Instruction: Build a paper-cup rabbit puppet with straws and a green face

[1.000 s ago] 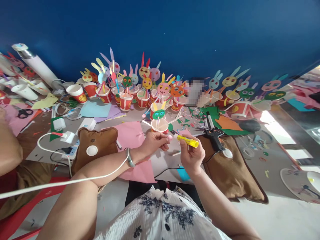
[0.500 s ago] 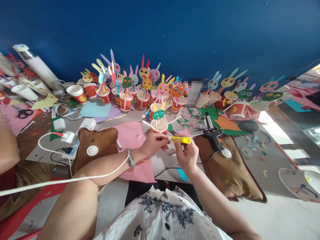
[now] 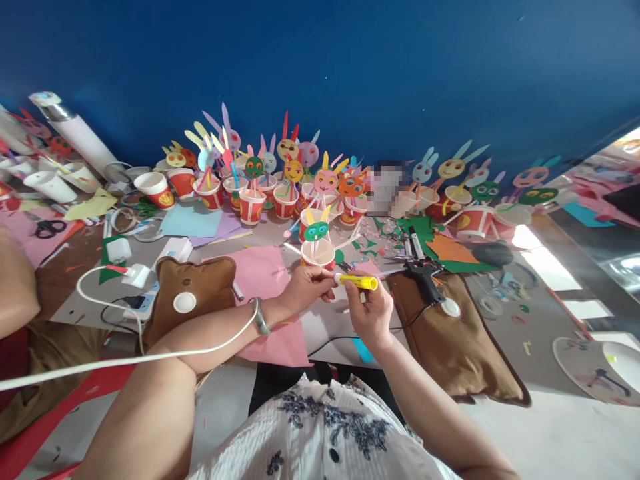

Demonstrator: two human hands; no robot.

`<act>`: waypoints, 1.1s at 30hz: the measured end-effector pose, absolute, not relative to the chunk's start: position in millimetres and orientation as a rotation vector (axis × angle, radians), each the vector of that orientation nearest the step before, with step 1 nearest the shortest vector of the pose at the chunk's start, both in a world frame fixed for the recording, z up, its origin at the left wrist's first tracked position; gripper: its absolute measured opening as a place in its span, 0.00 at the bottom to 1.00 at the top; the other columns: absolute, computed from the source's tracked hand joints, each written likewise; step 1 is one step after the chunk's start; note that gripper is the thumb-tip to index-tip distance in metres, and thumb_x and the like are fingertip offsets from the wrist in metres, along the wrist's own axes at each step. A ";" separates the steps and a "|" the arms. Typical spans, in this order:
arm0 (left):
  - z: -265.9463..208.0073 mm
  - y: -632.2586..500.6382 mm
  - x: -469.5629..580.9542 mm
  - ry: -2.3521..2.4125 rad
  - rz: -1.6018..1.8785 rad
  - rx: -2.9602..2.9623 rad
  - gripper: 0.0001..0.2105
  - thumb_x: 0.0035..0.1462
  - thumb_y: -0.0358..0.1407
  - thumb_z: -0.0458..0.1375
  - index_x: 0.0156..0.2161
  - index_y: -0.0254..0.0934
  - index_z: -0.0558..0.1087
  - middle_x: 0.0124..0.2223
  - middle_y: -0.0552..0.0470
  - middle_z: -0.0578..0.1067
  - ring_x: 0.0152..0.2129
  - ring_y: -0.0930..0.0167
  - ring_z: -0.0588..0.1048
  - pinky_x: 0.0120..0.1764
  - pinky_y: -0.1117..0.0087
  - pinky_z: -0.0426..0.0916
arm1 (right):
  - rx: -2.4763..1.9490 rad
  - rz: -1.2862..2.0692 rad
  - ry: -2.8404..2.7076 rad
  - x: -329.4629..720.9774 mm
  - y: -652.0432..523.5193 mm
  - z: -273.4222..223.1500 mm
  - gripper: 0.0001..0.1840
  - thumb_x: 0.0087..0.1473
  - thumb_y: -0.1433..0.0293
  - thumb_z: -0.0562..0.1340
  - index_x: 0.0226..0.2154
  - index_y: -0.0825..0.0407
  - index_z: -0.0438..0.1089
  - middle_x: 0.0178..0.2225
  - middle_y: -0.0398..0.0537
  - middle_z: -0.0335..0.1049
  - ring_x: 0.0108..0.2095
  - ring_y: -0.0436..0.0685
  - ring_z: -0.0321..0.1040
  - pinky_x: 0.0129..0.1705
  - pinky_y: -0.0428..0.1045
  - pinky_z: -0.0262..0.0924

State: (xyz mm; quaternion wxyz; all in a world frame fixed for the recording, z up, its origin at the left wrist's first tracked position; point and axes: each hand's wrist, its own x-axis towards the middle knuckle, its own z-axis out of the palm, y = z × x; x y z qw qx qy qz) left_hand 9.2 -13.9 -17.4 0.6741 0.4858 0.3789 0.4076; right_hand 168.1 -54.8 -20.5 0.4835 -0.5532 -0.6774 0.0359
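My right hand (image 3: 373,312) grips a yellow marker (image 3: 364,283), its pale end pointing left toward my other hand. My left hand (image 3: 311,287) is closed in a pinch at that end; whatever sits between its fingertips is too small to make out. Just beyond my hands stands a paper cup (image 3: 319,255) with a green paper rabbit face (image 3: 317,231) with yellow ears rising from it. Pink paper (image 3: 260,273) lies beneath my left forearm.
Several red-and-white cups with paper animal faces (image 3: 293,171) line the blue wall. A black glue gun (image 3: 425,280) rests on a brown cushion (image 3: 465,347) at right. Another brown cushion (image 3: 200,280) lies left. A white cable (image 3: 200,353) crosses my left arm. Paper scraps and scissors (image 3: 50,229) lie about.
The marker and my right hand have shifted very slightly left, closer to my left hand. My left hand keeps its pinch.
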 end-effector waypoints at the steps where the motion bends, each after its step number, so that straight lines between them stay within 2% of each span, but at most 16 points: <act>1: -17.1 -14.2 9.5 0.860 0.913 1.087 0.12 0.51 0.39 0.67 0.32 0.29 0.79 0.24 0.52 0.76 0.20 0.77 0.74 0.28 0.76 0.72 | -1.357 0.085 -1.648 169.1 -53.2 -20.8 0.09 0.63 0.63 0.61 0.40 0.51 0.73 0.35 0.50 0.79 0.28 0.53 0.73 0.34 0.49 0.69; 13: -14.4 -14.2 10.1 0.890 0.909 1.030 0.07 0.51 0.35 0.65 0.30 0.30 0.77 0.21 0.53 0.75 0.18 0.77 0.74 0.26 0.76 0.71 | -1.325 0.104 -1.595 169.7 -63.9 -22.7 0.09 0.63 0.64 0.62 0.42 0.51 0.73 0.35 0.50 0.79 0.31 0.55 0.75 0.35 0.50 0.69; 20: -12.8 -16.4 10.7 0.851 0.899 1.034 0.10 0.51 0.38 0.66 0.32 0.30 0.78 0.22 0.53 0.75 0.18 0.77 0.73 0.26 0.76 0.71 | -1.353 0.058 -1.641 174.2 -50.7 -23.5 0.09 0.63 0.63 0.61 0.41 0.51 0.73 0.38 0.52 0.79 0.31 0.55 0.76 0.36 0.51 0.70; 26: -13.5 -15.5 9.7 0.906 0.891 1.035 0.13 0.52 0.41 0.67 0.29 0.30 0.77 0.20 0.53 0.74 0.17 0.76 0.73 0.24 0.76 0.70 | -1.362 0.019 -1.512 183.2 -51.9 -25.4 0.10 0.63 0.63 0.61 0.43 0.50 0.72 0.40 0.52 0.79 0.38 0.59 0.77 0.41 0.53 0.70; 33: -15.6 -15.9 11.3 0.857 0.903 1.034 0.12 0.52 0.40 0.67 0.33 0.30 0.78 0.20 0.54 0.74 0.17 0.77 0.73 0.25 0.76 0.71 | -1.323 0.056 -1.697 171.4 -58.3 -21.6 0.08 0.63 0.65 0.60 0.41 0.50 0.72 0.36 0.50 0.79 0.34 0.56 0.77 0.38 0.50 0.70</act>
